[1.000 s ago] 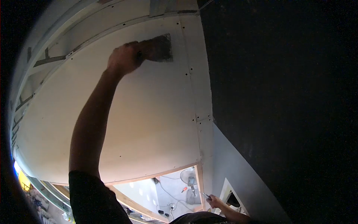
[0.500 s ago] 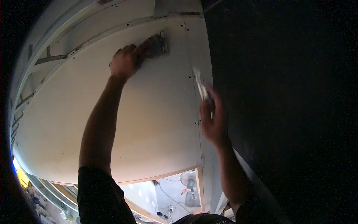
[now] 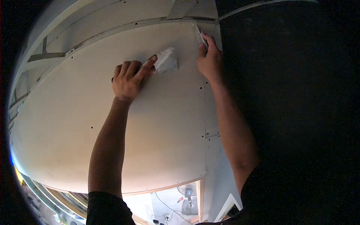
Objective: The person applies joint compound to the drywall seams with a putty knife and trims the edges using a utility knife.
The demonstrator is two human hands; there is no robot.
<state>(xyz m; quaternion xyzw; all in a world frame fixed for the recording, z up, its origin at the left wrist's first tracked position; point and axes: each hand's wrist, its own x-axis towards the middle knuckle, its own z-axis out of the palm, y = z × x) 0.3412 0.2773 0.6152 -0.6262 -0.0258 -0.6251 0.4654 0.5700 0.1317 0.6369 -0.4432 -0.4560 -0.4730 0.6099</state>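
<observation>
The left hand point(image 3: 129, 79) is closed around the handle of a broad filling knife point(image 3: 167, 60), with the index finger stretched forward toward the blade. The blade lies against the plasterboard panel point(image 3: 112, 123) overhead and carries a lump of white filler point(image 3: 165, 56). The right hand point(image 3: 210, 60) is closed on a narrow knife point(image 3: 200, 36), whose tip is at the top of the seam point(image 3: 205, 112) between 2 boards, just beside the dark surface point(image 3: 292, 112). The 2 knives are near each other but do not touch. Both tools look light, and I judge the blades to be thin and springy, so they will bend under pressure. The best hold is on the handle, with 1 finger near the root of the blade to control the angle. The filler is soft and wet. Overhead it can slide off or drop, so the broad blade should stay close to the board. The handle of the narrow knife is hidden inside the fist, and it is perhaps smeared and slippery.
</observation>
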